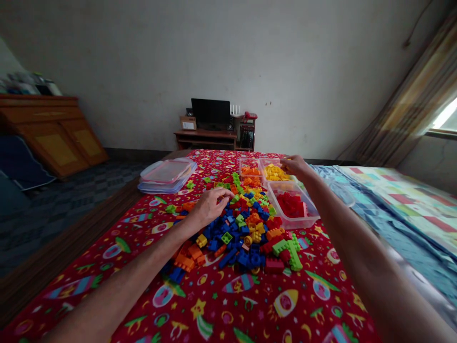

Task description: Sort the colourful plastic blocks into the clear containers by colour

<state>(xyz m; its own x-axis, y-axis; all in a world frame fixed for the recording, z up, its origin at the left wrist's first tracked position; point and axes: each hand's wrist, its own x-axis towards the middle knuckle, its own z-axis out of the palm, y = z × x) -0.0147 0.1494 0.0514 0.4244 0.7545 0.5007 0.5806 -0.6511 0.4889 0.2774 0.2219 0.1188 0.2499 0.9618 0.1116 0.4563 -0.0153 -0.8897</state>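
A big heap of mixed toy building bricks [232, 233] in blue, green, red, orange and yellow lies on a red patterned cloth [214, 305]. My left hand [213, 205] is at the heap's left side, fingers bent together at the bricks; anything between the fingertips is too small to make out. Over the clear box of yellow bricks [274, 172] is my right hand [294, 165], its fingers closed and their contents hidden. Nearer to me, a clear box [302, 222] holds red bricks [291, 205]. Orange bricks [251, 171] fill a box left of the yellow ones.
Stacked plastic lids [166, 174] sit at the table's far left. A bed with a patchwork cover [403, 195] adjoins on the right. Against the far wall stands a desk [207, 136] with a monitor [210, 113]; a wooden cabinet [53, 133] is at left.
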